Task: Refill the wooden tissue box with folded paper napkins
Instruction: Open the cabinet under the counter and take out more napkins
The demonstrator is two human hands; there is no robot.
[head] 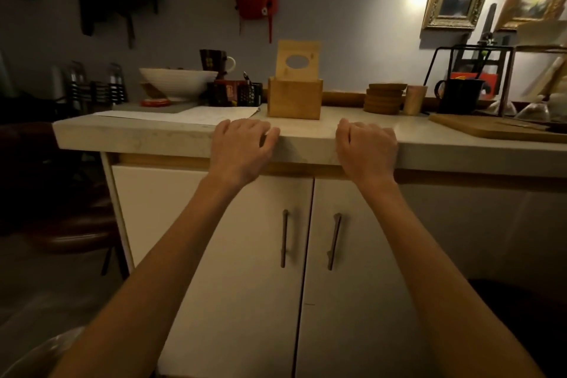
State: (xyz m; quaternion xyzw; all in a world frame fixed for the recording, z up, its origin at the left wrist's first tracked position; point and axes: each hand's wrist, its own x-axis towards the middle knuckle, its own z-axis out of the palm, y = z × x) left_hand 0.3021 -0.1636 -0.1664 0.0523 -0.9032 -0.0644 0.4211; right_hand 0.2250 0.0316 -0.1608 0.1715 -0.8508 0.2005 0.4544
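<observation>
I see pale stone countertop (352, 126), grey wall; square wooden tissue box (294, 98), lid upright; left hand (242, 144), right hand (366, 147) curled on edge, holding nothing.

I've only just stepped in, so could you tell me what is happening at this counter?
A person stands at the counter with both hands resting on its front edge, the left hand and right hand holding nothing. Just behind them sits the wooden tissue box, its lid with the oval slot standing upright at the back, so the box is open. No napkins are visible, and the inside of the box cannot be seen from here.
</observation>
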